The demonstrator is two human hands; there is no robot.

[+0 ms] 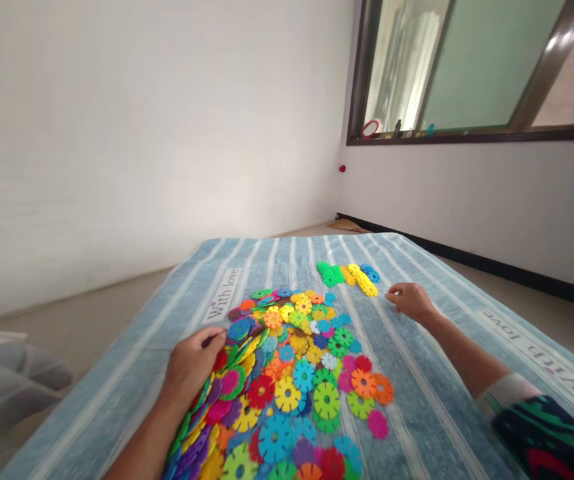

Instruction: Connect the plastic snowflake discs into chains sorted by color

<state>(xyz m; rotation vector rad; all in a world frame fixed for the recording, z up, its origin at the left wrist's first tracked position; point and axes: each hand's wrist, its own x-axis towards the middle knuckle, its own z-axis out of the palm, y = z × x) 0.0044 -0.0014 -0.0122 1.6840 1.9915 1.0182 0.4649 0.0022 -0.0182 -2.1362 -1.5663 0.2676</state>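
Note:
A big heap of colourful notched plastic flower discs (287,393) covers the near middle of the cloth. My left hand (194,360) rests at the heap's left edge, its fingers curled in beside a blue disc (240,328). Whether they grip that disc or another is hidden. Farther right, my right hand (411,301) is held with its fingers bent together, and no disc shows in them. Just left of it lies an overlapping row of yellow discs (363,280). Beside that row are green discs (330,274), orange-yellow discs (348,275) and blue discs (371,273).
A blue-grey striped cloth (261,263) with printed lettering covers the table. Loose discs, including a pink one (378,424), lie at the heap's right edge. White walls (167,133) and a dark-framed window (481,137) stand beyond. Translucent plastic (11,380) sits at the lower left.

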